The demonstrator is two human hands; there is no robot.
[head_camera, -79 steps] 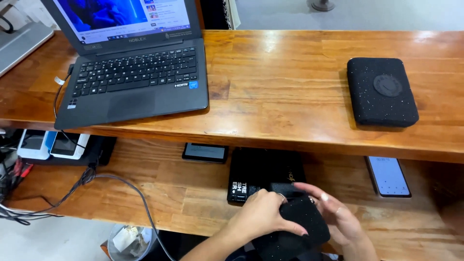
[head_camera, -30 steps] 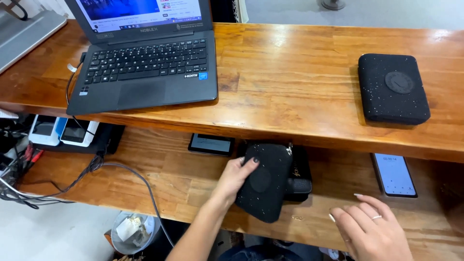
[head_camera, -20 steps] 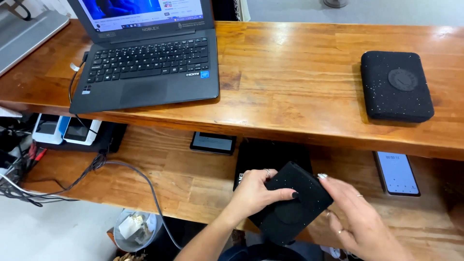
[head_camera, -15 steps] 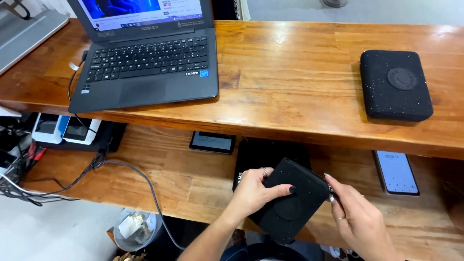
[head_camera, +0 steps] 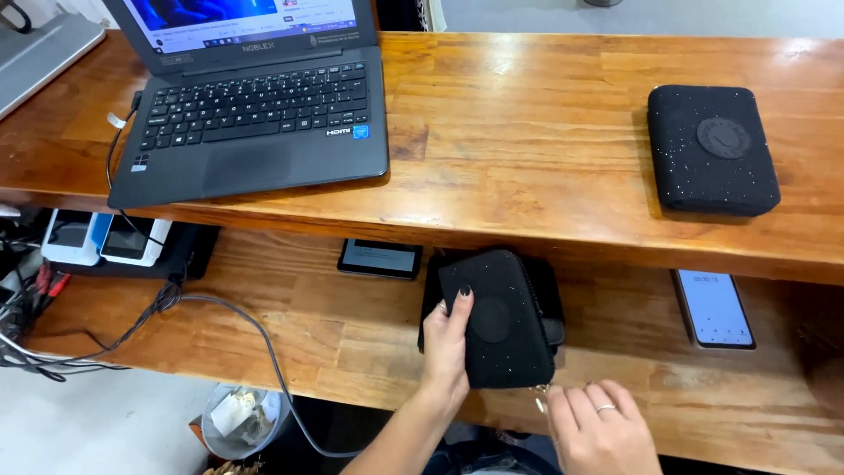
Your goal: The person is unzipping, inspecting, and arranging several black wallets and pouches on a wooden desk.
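**A:** Head cam, where's the black glitter pouch (head_camera: 501, 321)?

**B:** Lower wooden shelf (head_camera: 308, 334), lying flat on another dark case (head_camera: 549, 295), long axis running away from the person. The left hand (head_camera: 447, 339) is clamped on its left edge, thumb on top.

**A:** And the other one?

**B:** The right hand (head_camera: 602, 431) is at the near corner, fingers curled by the zipper pull (head_camera: 540, 400); can't tell if it's actually pinching it. Left is closer.

**A:** Anything nearby?

**B:** A phone (head_camera: 714, 308) to the right, a laptop (head_camera: 255, 105) and a matching pouch (head_camera: 712, 149) on the desk above.
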